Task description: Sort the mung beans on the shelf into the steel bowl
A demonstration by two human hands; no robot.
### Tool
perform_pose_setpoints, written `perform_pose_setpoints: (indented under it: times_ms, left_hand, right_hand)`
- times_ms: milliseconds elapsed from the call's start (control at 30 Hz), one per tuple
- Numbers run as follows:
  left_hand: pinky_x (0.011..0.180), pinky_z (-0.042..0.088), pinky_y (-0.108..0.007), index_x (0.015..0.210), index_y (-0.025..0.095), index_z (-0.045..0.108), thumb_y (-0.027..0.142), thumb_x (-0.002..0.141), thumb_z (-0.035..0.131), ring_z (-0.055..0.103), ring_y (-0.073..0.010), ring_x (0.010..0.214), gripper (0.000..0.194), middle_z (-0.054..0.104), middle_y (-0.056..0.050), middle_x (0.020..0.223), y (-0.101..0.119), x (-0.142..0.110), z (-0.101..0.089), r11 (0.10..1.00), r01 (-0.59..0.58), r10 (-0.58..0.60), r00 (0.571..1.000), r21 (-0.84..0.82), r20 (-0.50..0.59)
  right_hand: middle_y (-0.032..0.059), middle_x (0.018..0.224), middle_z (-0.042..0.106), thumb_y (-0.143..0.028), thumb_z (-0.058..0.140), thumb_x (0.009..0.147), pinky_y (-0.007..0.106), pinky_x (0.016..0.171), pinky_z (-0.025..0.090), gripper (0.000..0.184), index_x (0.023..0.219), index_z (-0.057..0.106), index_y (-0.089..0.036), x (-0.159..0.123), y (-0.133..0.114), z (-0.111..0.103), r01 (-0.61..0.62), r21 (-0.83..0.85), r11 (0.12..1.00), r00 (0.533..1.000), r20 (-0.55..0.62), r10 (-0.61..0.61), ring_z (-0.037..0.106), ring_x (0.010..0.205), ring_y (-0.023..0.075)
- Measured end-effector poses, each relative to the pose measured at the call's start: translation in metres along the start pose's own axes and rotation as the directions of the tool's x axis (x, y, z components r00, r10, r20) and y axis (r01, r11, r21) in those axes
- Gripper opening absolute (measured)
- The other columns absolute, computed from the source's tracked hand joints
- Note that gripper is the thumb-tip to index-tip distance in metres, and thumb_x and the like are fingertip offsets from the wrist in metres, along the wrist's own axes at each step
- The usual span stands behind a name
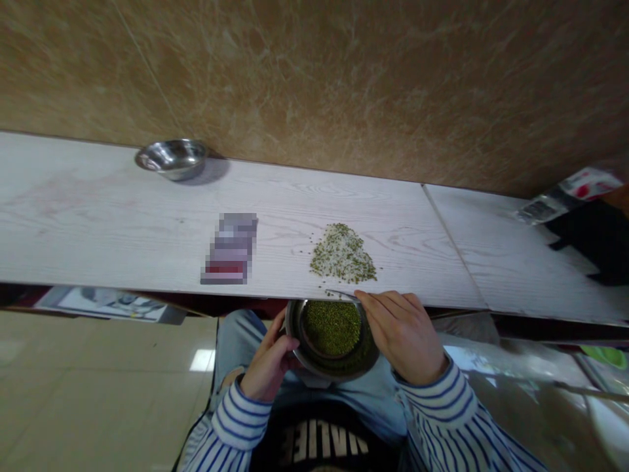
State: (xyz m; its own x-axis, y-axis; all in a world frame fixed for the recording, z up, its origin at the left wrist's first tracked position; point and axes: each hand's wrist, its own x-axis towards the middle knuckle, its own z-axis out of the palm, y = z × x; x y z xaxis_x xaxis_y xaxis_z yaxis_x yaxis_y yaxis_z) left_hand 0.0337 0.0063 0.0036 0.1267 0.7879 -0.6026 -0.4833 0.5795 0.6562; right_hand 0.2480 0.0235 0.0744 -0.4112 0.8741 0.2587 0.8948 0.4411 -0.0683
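Note:
My left hand (270, 357) is closed on the left rim of a metal bowl (291, 328), thumb over the edge. The bowl sits at the table's front edge, above my lap, with many green beans (331, 328) inside. Pinched in my right hand (400, 328) is a thin metal tool (341, 293) whose tip points left, just over the table edge; its exact kind cannot be made out. A pile of green beans mixed with white grains (343, 254) lies on the table beyond the bowl. A few loose beans are scattered around the pile and near the tool's tip.
On the white wood-grain table (275, 196), an empty metal bowl (171, 159) stands by the wall at the back left. A blurred-out flat object (230, 249) lies left of the pile. At the far right are a plastic packet (570, 193) and a black item (597, 239).

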Motion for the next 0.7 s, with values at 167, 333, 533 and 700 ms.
perform_pose_setpoints:
  times_ms: [167,333,533,700]
  left_hand:
    - [0.058,0.05,-0.031,0.129,0.026,0.043,0.011,0.062,0.057,0.059,-0.0181,0.075,0.071,0.06,-0.004,0.111,0.002,0.0,-0.002,1.0,0.01,-0.01,1.0,-0.01,0.016]
    - [0.059,0.051,-0.031,0.128,0.027,0.044,0.011,0.062,0.057,0.059,-0.0184,0.077,0.069,0.059,-0.004,0.113,0.002,-0.001,-0.006,1.0,-0.007,0.007,1.0,-0.017,0.013]
    - [0.058,0.05,-0.031,0.128,0.028,0.045,0.012,0.062,0.057,0.057,-0.0158,0.071,0.068,0.06,-0.003,0.104,-0.001,0.001,-0.01,1.0,-0.013,0.014,1.0,-0.007,0.015]
    - [0.058,0.051,-0.031,0.127,0.028,0.045,0.011,0.064,0.056,0.057,-0.0161,0.072,0.066,0.06,-0.002,0.102,0.001,0.003,-0.009,1.0,-0.026,0.026,0.999,0.003,0.03]
  right_hand:
    - [0.0051,0.097,0.067,-0.017,0.044,0.089,0.032,0.075,0.033,0.03,0.117,0.055,-0.017,0.005,-0.003,0.002,-0.006,-0.014,1.0,1.0,-0.004,0.005,0.054,0.088,0.0176]
    - [0.0055,0.093,0.067,-0.017,0.044,0.088,0.032,0.073,0.032,0.03,0.117,0.055,-0.016,0.014,-0.005,0.006,-0.001,-0.019,1.0,1.0,-0.009,0.001,0.054,0.086,0.0173]
    - [0.0054,0.095,0.067,-0.016,0.045,0.088,0.032,0.072,0.032,0.03,0.116,0.055,-0.018,0.021,-0.007,0.009,0.041,0.01,0.999,0.999,-0.004,-0.041,0.054,0.086,0.0175]
    - [0.0054,0.095,0.067,-0.014,0.045,0.087,0.032,0.073,0.033,0.029,0.113,0.056,-0.018,0.017,-0.01,0.004,0.082,0.063,0.995,0.997,0.01,-0.082,0.054,0.087,0.0169]
